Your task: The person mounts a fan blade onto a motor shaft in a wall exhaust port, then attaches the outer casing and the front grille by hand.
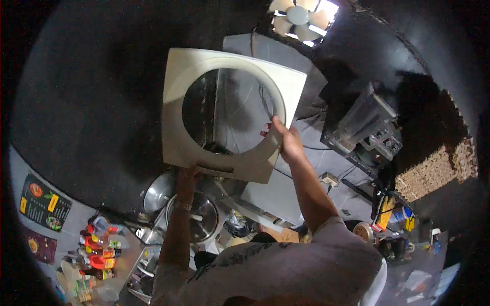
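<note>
Between my two hands is a cream square exhaust fan frame (172, 122) with a large round opening, raised in front of a dark wall and tilted slightly. My right hand (288, 143) grips its right side near the lower corner, with the thumb on the face and fingertips showing through the opening. At the lower left edge, my left hand (188, 176) holds the frame from below; most of its fingers are hidden behind the panel. Higher up, at the top right, an exhaust fan (298, 16) with pale blades sits in a bright wall opening.
A blender (367, 120) stands on a dark shelf at right, near egg trays (429, 173). Below the frame are a pot with a glass lid (201, 219) and a metal bowl (159, 193). Several sauce bottles (102, 252) crowd a counter at lower left. A cable (317, 148) hangs behind my right arm.
</note>
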{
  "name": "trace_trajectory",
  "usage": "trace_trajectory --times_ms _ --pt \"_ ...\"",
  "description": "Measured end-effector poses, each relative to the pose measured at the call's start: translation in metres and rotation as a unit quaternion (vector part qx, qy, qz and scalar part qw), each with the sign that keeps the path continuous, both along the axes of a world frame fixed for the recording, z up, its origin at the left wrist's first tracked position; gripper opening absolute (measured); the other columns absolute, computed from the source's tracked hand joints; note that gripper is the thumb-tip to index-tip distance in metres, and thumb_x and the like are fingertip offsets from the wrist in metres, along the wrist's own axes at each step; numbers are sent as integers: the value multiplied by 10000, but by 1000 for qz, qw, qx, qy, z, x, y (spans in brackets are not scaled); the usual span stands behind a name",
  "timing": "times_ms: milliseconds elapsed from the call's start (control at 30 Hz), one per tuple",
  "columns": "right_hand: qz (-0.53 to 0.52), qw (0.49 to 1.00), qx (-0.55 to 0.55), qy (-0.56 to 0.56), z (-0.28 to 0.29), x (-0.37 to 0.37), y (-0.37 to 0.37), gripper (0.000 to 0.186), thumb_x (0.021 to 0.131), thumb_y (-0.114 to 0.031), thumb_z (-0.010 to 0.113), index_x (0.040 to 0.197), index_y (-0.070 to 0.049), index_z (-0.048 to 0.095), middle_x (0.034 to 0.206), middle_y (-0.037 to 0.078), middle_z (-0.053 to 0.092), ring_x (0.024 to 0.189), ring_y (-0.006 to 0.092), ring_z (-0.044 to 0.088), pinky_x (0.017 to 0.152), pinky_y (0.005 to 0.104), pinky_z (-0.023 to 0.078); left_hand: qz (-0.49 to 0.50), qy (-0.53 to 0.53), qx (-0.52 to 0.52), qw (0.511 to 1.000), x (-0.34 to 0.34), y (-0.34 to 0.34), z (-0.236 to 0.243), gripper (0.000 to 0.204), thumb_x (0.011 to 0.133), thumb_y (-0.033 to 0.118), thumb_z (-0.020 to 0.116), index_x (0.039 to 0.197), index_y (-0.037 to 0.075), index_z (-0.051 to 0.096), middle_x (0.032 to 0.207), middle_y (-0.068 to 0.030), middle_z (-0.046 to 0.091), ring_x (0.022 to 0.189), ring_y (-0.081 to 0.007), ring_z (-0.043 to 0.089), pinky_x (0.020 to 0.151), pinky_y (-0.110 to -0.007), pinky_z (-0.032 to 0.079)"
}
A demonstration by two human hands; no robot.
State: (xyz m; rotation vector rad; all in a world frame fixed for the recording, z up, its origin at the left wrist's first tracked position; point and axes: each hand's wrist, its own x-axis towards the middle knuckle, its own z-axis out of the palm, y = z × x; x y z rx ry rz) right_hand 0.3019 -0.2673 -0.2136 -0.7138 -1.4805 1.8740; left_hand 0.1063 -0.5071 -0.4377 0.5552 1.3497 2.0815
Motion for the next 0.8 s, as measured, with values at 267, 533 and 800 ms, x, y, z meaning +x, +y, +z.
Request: trace_trajectory --times_ms 267,533,800 --pt "-190 929 298 105 131 -20 98 556 883 -201 719 1320 -25 425 1119 164 608 1010 226 603 875 364 491 -19 40 105 993 -28 166 201 483 959 278 592 1345 11 480 1315 -118 513 1203 -271 529 995 -438 489" --pt "-255 838 483 24 227 -49 244 557 840 -100 653 1362 -47 465 1163 192 659 1075 297 650 923 365 493 -70 13 223 972 -73 327 318 405 928 262 646 1220 1 544 1190 -113 599 1127 -239 576 977 -421 498" --pt "-260 805 532 -35 274 -55 303 412 863 0 573 1272 -30 535 1029 95 655 904 184 624 778 333 518 -83 40 235 968 -89 401 355 410 950 267 613 1226 -24 528 1172 -127 613 1084 -250 610 954 -408 527"
